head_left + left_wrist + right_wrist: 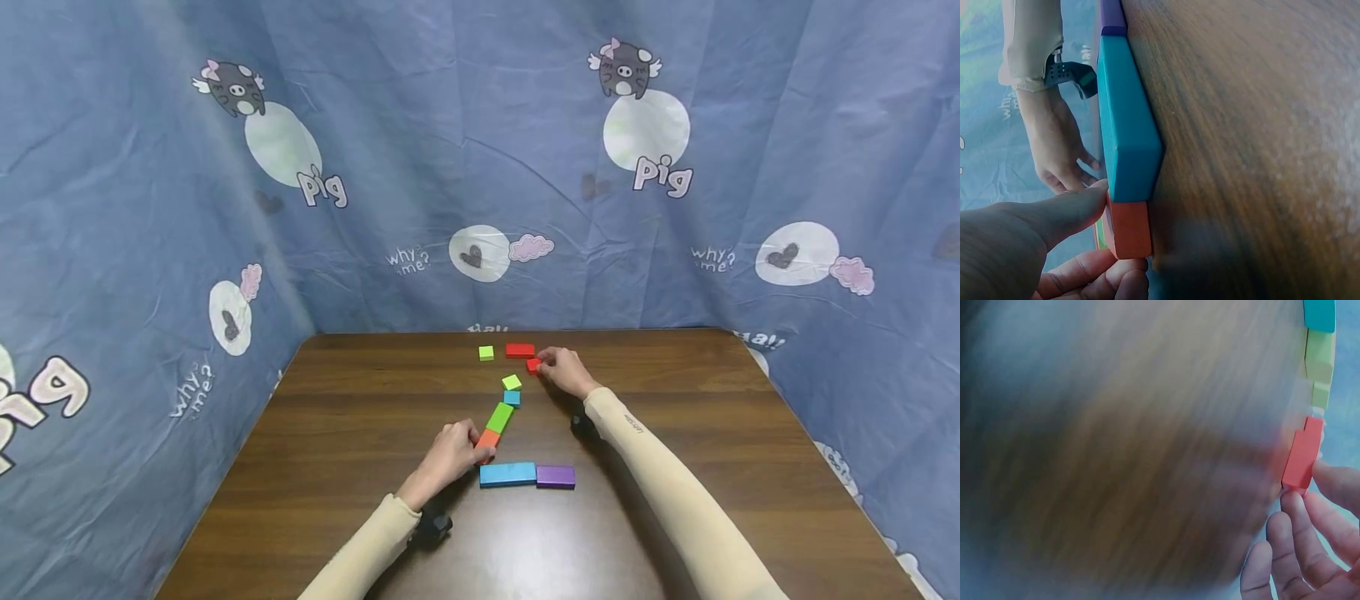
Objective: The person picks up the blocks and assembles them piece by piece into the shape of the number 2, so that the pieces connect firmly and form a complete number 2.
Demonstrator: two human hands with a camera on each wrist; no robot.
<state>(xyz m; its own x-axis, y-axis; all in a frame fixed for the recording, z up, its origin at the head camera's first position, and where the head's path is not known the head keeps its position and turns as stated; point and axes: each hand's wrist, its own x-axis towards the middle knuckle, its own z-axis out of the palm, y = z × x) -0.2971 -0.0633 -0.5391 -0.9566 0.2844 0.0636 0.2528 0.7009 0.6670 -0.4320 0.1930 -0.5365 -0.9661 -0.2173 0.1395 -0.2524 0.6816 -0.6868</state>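
My left hand pinches an orange block between thumb and fingers, and the orange block rests on the table. A green block continues in line from its far end. Farther off, my right hand pinches a small red block; thumb and fingertips meet the red block in the right wrist view. Just behind it lies a longer red block. Nearer the front, a long blue block sits end to end with a purple block.
A small blue block and a yellow-green block lie beyond the green one. Another yellow-green block is near the back edge of the wooden table. A patterned blue curtain hangs behind.
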